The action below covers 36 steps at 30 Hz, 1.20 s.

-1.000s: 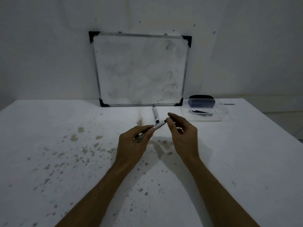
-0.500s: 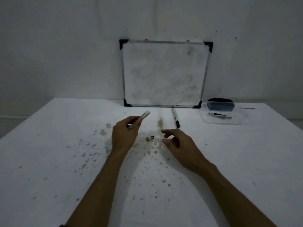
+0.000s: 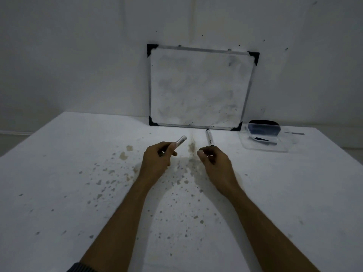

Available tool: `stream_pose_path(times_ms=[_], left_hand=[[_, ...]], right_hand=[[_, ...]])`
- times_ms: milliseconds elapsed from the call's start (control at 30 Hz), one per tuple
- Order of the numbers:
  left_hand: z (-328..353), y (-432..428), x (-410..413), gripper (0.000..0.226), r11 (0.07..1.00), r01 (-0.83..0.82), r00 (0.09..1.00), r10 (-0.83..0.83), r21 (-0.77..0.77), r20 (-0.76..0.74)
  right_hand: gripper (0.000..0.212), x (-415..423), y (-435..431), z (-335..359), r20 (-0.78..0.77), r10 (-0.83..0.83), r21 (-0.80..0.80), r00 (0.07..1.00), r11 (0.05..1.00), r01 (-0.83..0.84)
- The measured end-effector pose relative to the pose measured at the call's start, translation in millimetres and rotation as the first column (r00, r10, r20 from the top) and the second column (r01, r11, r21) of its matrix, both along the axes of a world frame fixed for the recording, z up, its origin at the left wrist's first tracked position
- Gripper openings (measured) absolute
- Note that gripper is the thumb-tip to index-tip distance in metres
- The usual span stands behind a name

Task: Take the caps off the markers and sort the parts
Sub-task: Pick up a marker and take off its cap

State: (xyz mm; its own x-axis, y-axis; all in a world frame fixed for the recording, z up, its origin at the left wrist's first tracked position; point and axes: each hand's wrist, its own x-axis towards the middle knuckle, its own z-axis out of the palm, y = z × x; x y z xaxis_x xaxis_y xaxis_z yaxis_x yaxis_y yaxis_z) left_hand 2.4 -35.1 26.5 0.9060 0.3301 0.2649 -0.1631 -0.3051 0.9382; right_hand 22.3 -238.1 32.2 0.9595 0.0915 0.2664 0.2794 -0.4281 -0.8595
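Dim light. White tabletop, heavily speckled with brown-grey stains, densest in the middle between and in front of the forearms. White wall behind, a few dark specks on it. A small whiteboard with a metal frame and black corner caps stands on the far edge of the tabletop and leans against the wall; its face is smeared grey.

Far right: clear plastic tray on the tabletop. In it a dark blue block with a black top, probably an eraser, and a flat dark piece in front of it; cannot identify the latter.

Left hand closed around a marker, light barrel end sticking out up and to the right; the other end is hidden in the fist. Right hand curled, fingertips pinched together; whether it holds a cap cannot be told. Second marker lies on the tabletop just beyond the right hand, near the whiteboard's lower edge.

A dark ribbed sleeve is cut off at the bottom edge.
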Motion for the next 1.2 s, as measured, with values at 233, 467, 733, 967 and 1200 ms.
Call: stream_pose_path(times_ms=[233, 467, 733, 967, 1200], left_hand=[[-0.6, -37.7, -5.7, 0.017, 0.986, 0.168, 0.986, -0.168, -0.009, 0.007], [-0.4, -44.3, -6.5, 0.020, 0.976, 0.217, 0.976, -0.217, -0.012, -0.024], [-1.3, -44.9, -7.2, 0.019, 0.978, 0.203, 0.979, -0.202, 0.041, -0.030], [4.4, -39.9, -10.0, 0.017, 0.960, 0.271, 0.962, -0.273, -0.070, -0.029], [8.3, -32.5, -12.8, 0.022, 0.954, 0.297, 0.948, -0.298, -0.031, -0.109]], right_hand=[[0.023, 15.7, -33.4, 6.9, -0.310, 0.066, 0.591, 0.949, 0.795, 0.137], [0.031, 15.6, -34.3, 9.6, -0.360, 0.176, 0.554, 0.916, 0.830, 0.058], [0.020, 5.0, -23.3, 8.5, -0.128, 0.015, 0.360, 0.992, 0.932, 0.032], [0.021, 2.1, -18.6, 10.7, -0.045, 0.042, 0.372, 0.998, 0.928, -0.022], [0.018, 3.9, -21.7, 0.5, 0.020, 0.064, 0.244, 0.998, 0.968, -0.067]])
